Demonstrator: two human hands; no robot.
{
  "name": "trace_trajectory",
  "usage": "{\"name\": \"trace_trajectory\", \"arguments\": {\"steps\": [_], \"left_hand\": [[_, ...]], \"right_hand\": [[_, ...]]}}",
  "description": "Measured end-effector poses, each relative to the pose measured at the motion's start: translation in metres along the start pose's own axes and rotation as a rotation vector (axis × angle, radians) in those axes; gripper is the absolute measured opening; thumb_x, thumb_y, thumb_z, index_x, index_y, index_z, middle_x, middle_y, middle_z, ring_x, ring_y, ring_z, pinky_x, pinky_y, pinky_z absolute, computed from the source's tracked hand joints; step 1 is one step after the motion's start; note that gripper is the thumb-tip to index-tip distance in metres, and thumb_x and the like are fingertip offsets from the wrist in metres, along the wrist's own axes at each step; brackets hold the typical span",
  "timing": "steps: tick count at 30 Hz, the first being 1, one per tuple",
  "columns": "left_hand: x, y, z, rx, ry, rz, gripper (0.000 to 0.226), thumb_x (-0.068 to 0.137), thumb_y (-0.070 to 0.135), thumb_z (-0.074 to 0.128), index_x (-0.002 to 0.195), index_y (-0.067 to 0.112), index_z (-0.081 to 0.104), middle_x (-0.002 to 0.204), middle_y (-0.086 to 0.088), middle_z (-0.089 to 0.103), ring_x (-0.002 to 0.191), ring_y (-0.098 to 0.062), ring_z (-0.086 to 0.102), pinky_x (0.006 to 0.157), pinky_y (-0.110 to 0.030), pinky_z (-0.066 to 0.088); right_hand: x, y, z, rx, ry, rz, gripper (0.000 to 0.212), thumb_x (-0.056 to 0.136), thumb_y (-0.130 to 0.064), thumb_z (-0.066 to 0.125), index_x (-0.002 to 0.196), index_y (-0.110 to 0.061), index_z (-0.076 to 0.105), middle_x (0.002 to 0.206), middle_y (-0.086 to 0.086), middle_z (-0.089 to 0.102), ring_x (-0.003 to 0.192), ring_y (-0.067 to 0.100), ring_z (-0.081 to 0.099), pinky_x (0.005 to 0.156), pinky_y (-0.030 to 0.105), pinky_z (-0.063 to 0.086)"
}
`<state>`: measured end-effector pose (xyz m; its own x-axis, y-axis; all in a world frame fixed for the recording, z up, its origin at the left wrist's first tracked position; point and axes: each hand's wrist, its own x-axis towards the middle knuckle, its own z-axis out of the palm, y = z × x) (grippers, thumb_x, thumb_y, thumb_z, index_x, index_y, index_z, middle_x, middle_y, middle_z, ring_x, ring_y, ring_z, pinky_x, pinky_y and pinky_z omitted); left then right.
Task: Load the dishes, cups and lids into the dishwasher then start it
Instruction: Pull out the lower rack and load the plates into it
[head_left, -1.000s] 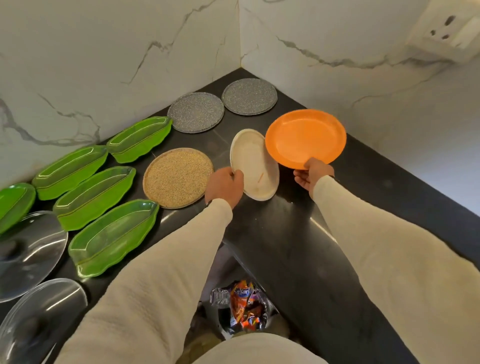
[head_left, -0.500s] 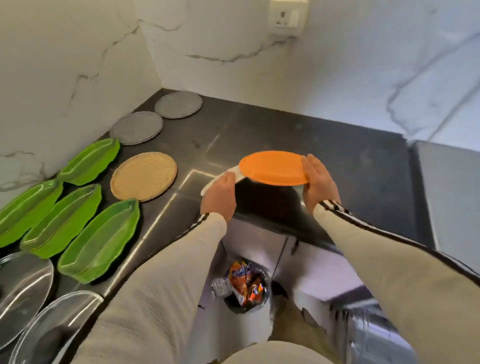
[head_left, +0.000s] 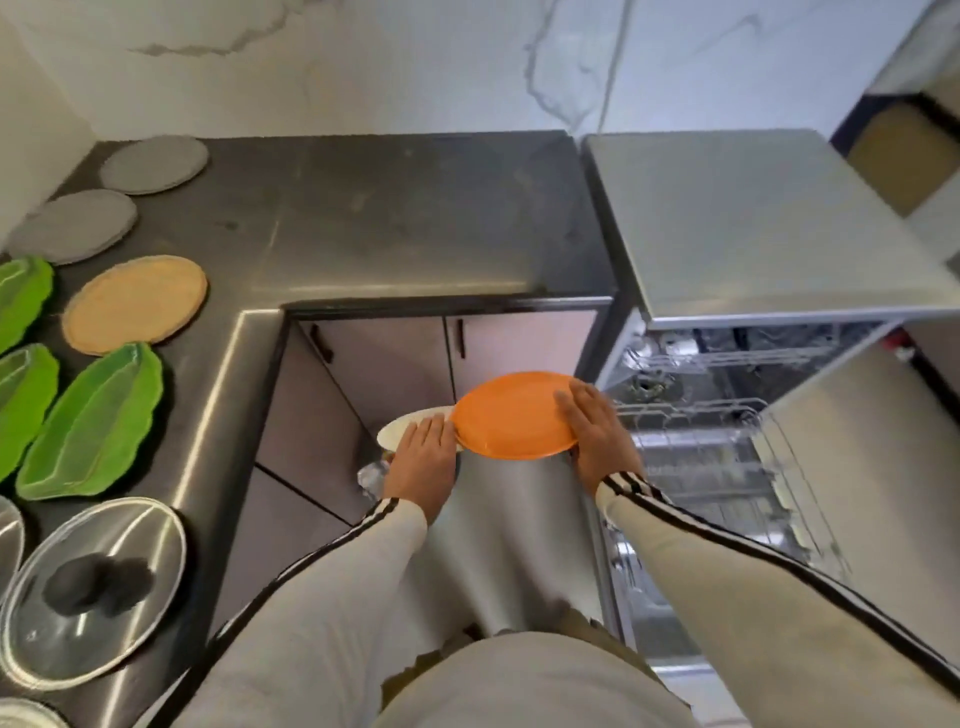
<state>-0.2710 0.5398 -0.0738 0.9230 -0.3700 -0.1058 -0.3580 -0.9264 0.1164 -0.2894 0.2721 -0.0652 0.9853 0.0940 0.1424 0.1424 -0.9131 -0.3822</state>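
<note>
A dark polished L-shaped stone countertop (head_left: 395, 218) is wrapping round the left and back of the scene. A silver dishwasher (head_left: 753, 223) is standing open just beside its right end, with its lower wire rack (head_left: 727, 467) pulled out. On the counter's left arm a round glass lid with a black knob (head_left: 93, 587) is lying flat. Green leaf-shaped trays (head_left: 93, 421) are sitting beyond it, and a tan round plate (head_left: 135, 304) and two grey round plates (head_left: 154, 163) are resting toward the corner. In the air before the cabinets, near the rack, the right hand (head_left: 597, 431) is holding an orange round plate (head_left: 509, 415) level, fingers lying straight and together across its right rim, thumb hidden beneath. The left hand (head_left: 423, 457) is holding a cream round plate (head_left: 410, 423) by its near rim, fingers laid together over the top. That plate's right part is hiding under the orange one's left edge.
</note>
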Motion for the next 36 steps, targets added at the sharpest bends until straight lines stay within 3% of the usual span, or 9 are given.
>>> {"name": "trace_trajectory", "arguments": {"steps": [2,5,7,12,16,19,24,30,36], "left_hand": [[-0.016,0.032,0.017,-0.013,-0.069,0.006,0.051,0.082,0.005,0.067,0.130,-0.008,0.055,0.130,-0.027,0.059,0.121,-0.042,0.057,0.105,-0.051,0.045],[-0.033,0.082,0.035,0.049,-0.139,0.032,0.053,0.093,-0.001,0.042,0.145,-0.006,0.035,0.150,-0.023,0.040,0.140,-0.037,0.038,0.118,-0.046,0.025],[-0.039,0.115,0.043,0.063,-0.192,0.008,0.054,0.095,0.000,0.036,0.148,0.000,0.030,0.153,-0.017,0.035,0.142,-0.031,0.033,0.120,-0.041,0.020],[-0.042,0.215,0.062,0.014,-0.242,-0.001,0.052,0.097,-0.002,0.032,0.148,0.000,0.029,0.152,-0.018,0.036,0.134,-0.034,0.041,0.113,-0.039,0.028],[-0.031,0.298,0.075,-0.082,-0.279,-0.017,0.048,0.095,0.000,0.035,0.143,0.000,0.035,0.135,-0.017,0.051,0.117,-0.034,0.054,0.099,-0.039,0.040],[-0.020,0.338,0.084,-0.224,-0.294,-0.100,0.044,0.093,-0.001,0.039,0.137,0.002,0.042,0.125,-0.016,0.058,0.109,-0.036,0.058,0.090,-0.042,0.046],[0.026,0.377,0.091,-0.259,-0.360,-0.160,0.031,0.096,0.003,0.042,0.126,0.006,0.049,0.115,-0.014,0.061,0.103,-0.033,0.061,0.082,-0.042,0.051],[0.113,0.414,0.103,-0.306,-0.435,-0.177,0.028,0.099,0.006,0.044,0.127,0.006,0.050,0.113,-0.013,0.063,0.098,-0.034,0.064,0.077,-0.041,0.053],[0.190,0.464,0.101,-0.313,-0.500,-0.204,0.029,0.094,0.005,0.053,0.123,0.003,0.053,0.115,-0.018,0.067,0.102,-0.038,0.067,0.080,-0.044,0.057]], "right_hand": [[-0.047,0.017,-0.004,0.013,-0.040,0.112,0.068,0.084,0.007,0.061,0.147,-0.014,0.043,0.154,0.014,0.038,0.143,0.037,0.031,0.102,0.064,0.041],[-0.113,0.047,-0.015,0.052,-0.085,0.332,0.065,0.093,0.002,0.051,0.152,-0.020,0.035,0.159,0.007,0.030,0.145,0.034,0.028,0.105,0.061,0.039],[-0.154,0.070,-0.027,0.064,-0.124,0.524,0.066,0.096,-0.005,0.045,0.155,-0.029,0.025,0.160,0.001,0.028,0.141,0.031,0.035,0.108,0.053,0.039],[-0.232,0.129,-0.056,0.045,-0.143,0.731,0.062,0.097,-0.008,0.040,0.155,-0.025,0.024,0.158,0.002,0.031,0.136,0.030,0.041,0.102,0.049,0.044],[-0.264,0.172,-0.071,0.011,-0.179,0.823,0.055,0.101,-0.018,0.038,0.155,-0.021,0.025,0.142,0.007,0.052,0.119,0.033,0.057,0.097,0.047,0.049],[-0.267,0.200,-0.076,-0.032,-0.235,0.841,0.054,0.103,-0.022,0.037,0.155,-0.019,0.022,0.126,0.010,0.062,0.107,0.034,0.064,0.091,0.050,0.052],[-0.232,0.257,-0.085,-0.093,-0.302,0.910,0.047,0.102,-0.019,0.034,0.148,-0.014,0.032,0.121,0.013,0.063,0.107,0.036,0.063,0.086,0.045,0.050],[-0.174,0.322,-0.110,-0.117,-0.283,1.068,0.021,0.100,-0.020,0.037,0.116,-0.015,0.049,0.106,0.013,0.066,0.099,0.037,0.065,0.077,0.041,0.049],[-0.134,0.395,-0.121,-0.136,-0.314,1.104,0.021,0.094,-0.013,0.043,0.114,-0.012,0.048,0.105,0.013,0.066,0.100,0.037,0.064,0.077,0.041,0.049]]}}
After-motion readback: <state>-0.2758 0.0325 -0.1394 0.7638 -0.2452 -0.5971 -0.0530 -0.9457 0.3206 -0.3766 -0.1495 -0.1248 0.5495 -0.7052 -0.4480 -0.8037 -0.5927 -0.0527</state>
